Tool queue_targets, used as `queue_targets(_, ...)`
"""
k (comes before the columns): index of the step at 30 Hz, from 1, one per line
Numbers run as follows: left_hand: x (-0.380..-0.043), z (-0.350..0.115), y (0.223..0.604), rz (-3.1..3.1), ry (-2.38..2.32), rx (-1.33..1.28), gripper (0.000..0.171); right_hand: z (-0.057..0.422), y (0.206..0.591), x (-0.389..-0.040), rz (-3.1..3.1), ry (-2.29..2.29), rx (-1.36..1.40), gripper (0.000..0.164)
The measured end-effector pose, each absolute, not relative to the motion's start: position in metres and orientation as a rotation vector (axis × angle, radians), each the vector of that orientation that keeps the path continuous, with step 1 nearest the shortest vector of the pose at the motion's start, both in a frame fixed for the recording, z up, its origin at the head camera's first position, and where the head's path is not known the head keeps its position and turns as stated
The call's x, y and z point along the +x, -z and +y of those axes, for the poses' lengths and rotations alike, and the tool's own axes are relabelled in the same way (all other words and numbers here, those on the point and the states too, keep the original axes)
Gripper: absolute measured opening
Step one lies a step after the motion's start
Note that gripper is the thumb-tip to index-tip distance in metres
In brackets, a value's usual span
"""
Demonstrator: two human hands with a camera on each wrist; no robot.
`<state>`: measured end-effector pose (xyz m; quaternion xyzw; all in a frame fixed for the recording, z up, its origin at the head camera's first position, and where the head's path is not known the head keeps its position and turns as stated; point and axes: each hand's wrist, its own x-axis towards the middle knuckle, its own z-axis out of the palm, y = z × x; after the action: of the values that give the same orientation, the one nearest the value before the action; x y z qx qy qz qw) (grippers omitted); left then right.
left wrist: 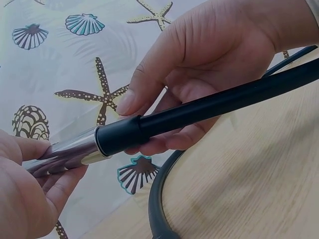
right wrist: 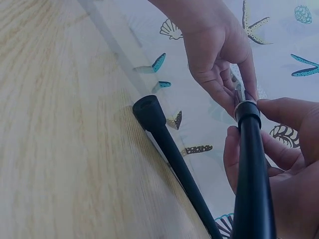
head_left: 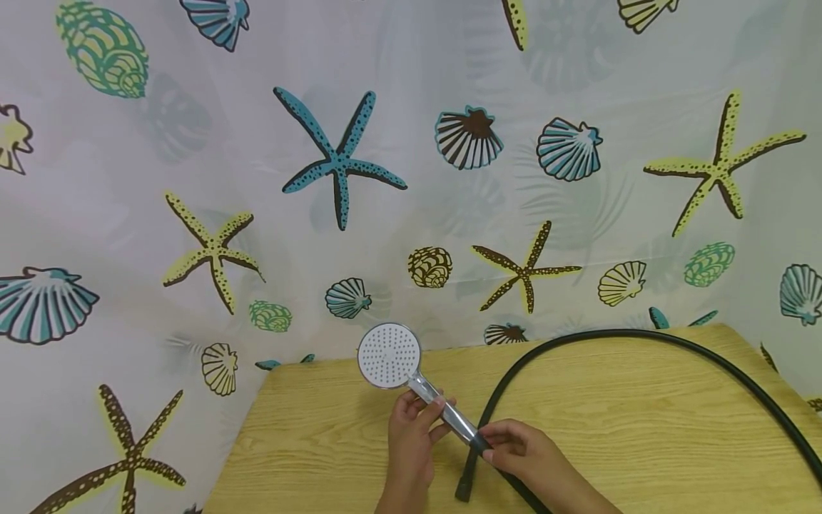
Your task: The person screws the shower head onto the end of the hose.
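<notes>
I hold a chrome handheld shower head with a round white spray face (head_left: 389, 355) low in the centre of the head view, above a light wooden table (head_left: 642, 421). Its long axis runs diagonally: the spray face points to the upper left of the frame, toward the curtain, and the shiny handle slopes down to the lower right. My left hand (head_left: 411, 428) wraps its fingers round the middle of the handle. At the handle's lower end sits the thick collar of a black rubber hose (head_left: 642, 337), and my right hand (head_left: 514, 446) pinches that collar between thumb and fingers, a narrow grip closed on the hose end.

The left wrist view shows what the head view cannot: the black collar (left wrist: 122, 135) butts straight against the chrome handle (left wrist: 70, 152), touching it, with my right thumb lying along the top of the collar. Whether the two are screwed together I cannot tell.

The right wrist view shows the hose's other end (right wrist: 148, 112), a black fitting resting on the table near its edge, just beside my hands.

From the head view, the hose sweeps up in a wide arc across the tabletop and off the right edge. Behind hangs a white shower curtain printed with starfish and seashells (head_left: 334, 160).
</notes>
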<state>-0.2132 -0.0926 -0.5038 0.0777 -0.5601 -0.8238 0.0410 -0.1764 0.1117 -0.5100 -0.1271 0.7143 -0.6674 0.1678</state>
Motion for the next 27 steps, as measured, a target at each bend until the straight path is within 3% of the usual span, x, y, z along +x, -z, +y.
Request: queue_targets(27,-0.2114,-0.0898,0.4986,-1.681,2.522,0.274,0.045,0.1019,0.5162,-0.1757,2.316,1.807,-0.384,0.036)
